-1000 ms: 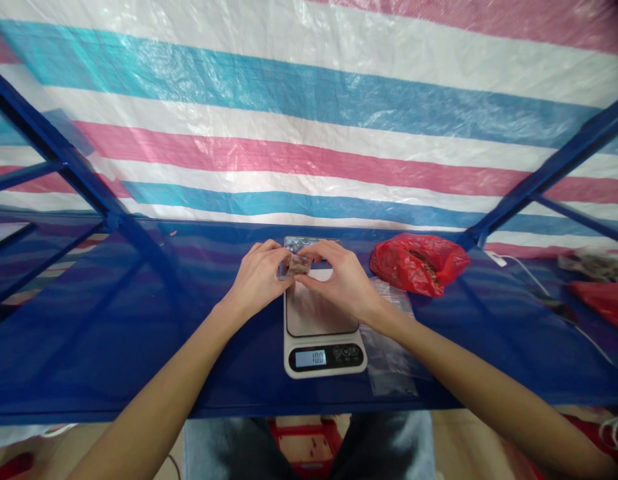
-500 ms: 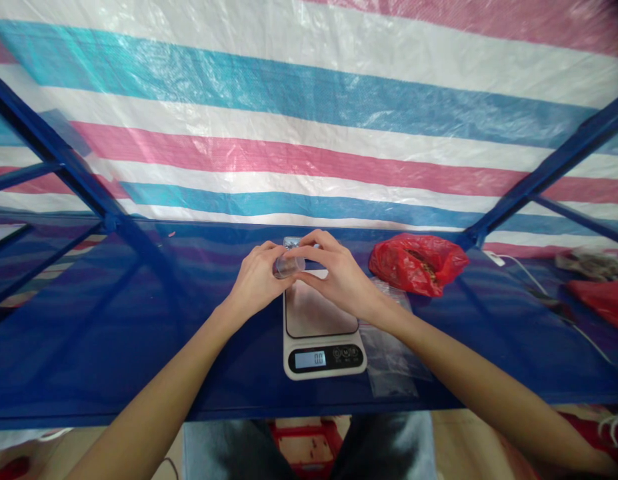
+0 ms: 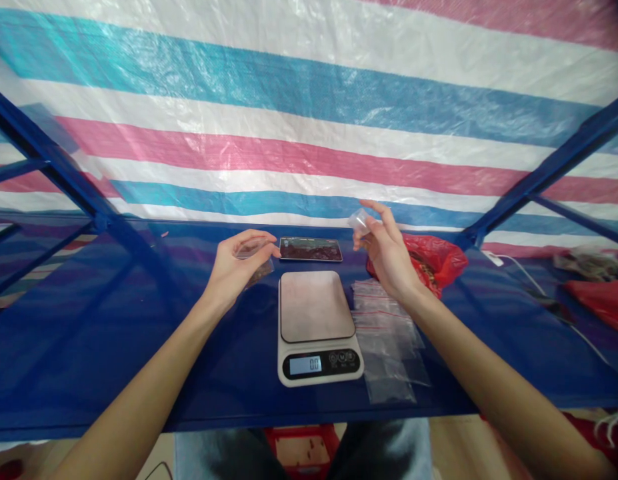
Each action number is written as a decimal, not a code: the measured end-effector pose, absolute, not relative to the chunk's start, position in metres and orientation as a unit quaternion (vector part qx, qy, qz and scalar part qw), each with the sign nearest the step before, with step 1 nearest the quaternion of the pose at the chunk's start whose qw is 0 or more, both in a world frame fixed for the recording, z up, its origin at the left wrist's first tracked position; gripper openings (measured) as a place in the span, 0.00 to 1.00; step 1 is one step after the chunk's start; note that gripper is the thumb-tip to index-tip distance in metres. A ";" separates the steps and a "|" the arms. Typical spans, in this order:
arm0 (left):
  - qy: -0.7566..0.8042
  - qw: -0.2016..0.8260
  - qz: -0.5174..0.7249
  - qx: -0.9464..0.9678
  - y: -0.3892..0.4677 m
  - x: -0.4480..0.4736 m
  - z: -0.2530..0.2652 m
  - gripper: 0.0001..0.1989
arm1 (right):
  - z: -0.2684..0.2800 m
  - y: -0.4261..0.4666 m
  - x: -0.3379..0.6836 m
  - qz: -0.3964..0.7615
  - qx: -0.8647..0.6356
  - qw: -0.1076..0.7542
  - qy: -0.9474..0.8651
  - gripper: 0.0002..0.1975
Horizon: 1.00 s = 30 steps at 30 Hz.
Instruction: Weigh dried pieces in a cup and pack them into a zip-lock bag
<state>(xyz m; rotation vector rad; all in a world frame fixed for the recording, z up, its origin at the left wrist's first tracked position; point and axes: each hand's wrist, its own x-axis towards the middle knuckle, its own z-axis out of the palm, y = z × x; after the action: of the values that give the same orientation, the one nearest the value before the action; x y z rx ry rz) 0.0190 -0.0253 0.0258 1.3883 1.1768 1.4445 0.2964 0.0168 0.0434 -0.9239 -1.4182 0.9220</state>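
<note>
My left hand [image 3: 232,269] holds a small clear bag with brown contents [image 3: 255,261] just left of the scale. My right hand [image 3: 386,253] is raised to the right of the scale, pinching a small clear cup [image 3: 359,220] between thumb and fingers. A white kitchen scale [image 3: 317,327] with a bare steel plate stands between my hands; its display reads 0.0. A stack of clear zip bags [image 3: 387,333] lies right of the scale. A red plastic bag [image 3: 436,260] with brown contents sits behind my right hand.
A phone [image 3: 311,249] lies flat behind the scale. The blue table [image 3: 113,333] has a blue metal frame [image 3: 49,160] at both sides and a striped tarp [image 3: 309,120] behind. More red bags and a white cable [image 3: 533,280] lie at far right.
My hands were together over the scale's far edge; they have parted. The left carried the small bag leftward, the right lifted the clear cup up and right. The display dropped from 10.0 to 0.0.
</note>
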 end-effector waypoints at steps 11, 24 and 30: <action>0.407 0.568 0.521 0.491 -0.027 0.027 0.022 0.24 | 0.004 0.024 0.345 0.064 -0.535 0.244 -0.806 0.06; 0.424 0.459 0.572 0.532 -0.032 0.069 0.032 0.18 | 0.024 0.000 0.311 0.241 -0.422 0.425 -0.764 0.15; 0.398 0.466 0.539 0.577 -0.045 0.105 0.030 0.16 | 0.020 -0.027 0.273 0.418 -0.362 0.500 -0.667 0.24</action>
<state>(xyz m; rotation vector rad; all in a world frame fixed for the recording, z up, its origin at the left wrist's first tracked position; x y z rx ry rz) 0.1051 -0.0447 0.0298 1.4173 0.9760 1.3242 0.2731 -0.0269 0.0201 -0.8755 -1.6123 1.0122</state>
